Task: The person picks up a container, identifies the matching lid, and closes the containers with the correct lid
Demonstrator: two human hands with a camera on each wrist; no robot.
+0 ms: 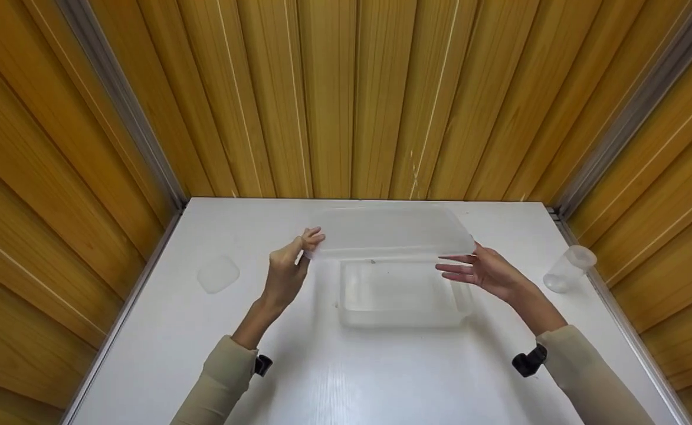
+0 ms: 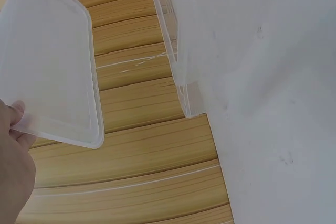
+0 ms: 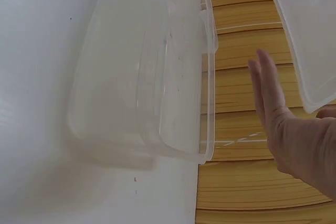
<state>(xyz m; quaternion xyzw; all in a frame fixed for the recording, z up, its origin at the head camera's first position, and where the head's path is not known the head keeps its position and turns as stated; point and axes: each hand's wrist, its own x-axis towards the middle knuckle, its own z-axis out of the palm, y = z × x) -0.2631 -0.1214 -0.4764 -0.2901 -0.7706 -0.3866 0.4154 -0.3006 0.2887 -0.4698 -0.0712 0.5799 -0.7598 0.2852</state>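
Observation:
A large translucent rectangular lid (image 1: 390,230) is held raised over the back of a clear plastic box (image 1: 404,320), which stands on the white table. My left hand (image 1: 287,268) pinches the lid's left edge; the thumb lies on its face in the left wrist view, where the lid (image 2: 50,56) tilts upright. At the opposite corner is my right hand (image 1: 496,274), its fingers stretched out straight below the lid's edge. In the right wrist view, that hand's thumb (image 3: 326,113) is right at the lid corner, and the open-topped box (image 3: 115,77) stands beside the hand.
On the left of the white table (image 1: 381,378) lies a small square translucent lid (image 1: 218,274). A clear plastic cup (image 1: 568,268) is near the right edge. Wood-patterned panels (image 1: 375,106) wall in the back and both sides.

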